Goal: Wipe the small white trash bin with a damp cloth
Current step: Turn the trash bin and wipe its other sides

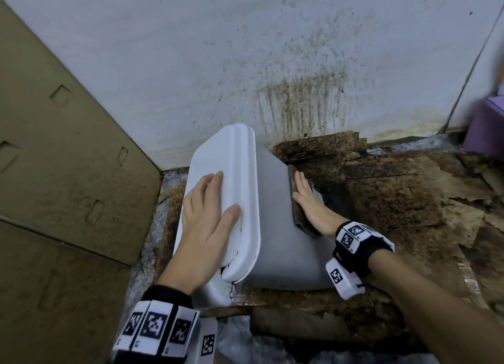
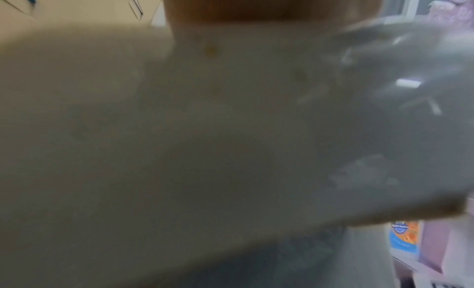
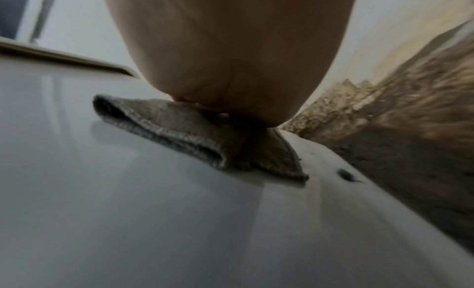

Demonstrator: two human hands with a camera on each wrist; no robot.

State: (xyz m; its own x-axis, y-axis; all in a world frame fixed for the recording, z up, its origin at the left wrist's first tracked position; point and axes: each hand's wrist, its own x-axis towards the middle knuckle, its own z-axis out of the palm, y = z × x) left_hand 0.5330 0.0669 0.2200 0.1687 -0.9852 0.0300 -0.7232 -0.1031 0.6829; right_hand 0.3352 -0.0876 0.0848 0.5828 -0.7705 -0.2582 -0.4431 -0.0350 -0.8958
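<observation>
Your right hand (image 1: 306, 200) presses the cloth (image 1: 298, 208) flat-fingered against the bin (image 1: 275, 227) side at three o'clock. Your left hand (image 1: 207, 213) lies flat on its lid (image 1: 231, 156)

The trash bin (image 1: 275, 227) is tilted on the floor (image 1: 395, 200), before the wall (image 1: 191, 50). The left hand (image 1: 207, 222) is laid on its lid (image 1: 237, 173). At its right side, the cloth (image 1: 297, 200) is pressed under the right hand (image 1: 308, 203). Cardboard (image 1: 54, 159) is placed left.
</observation>
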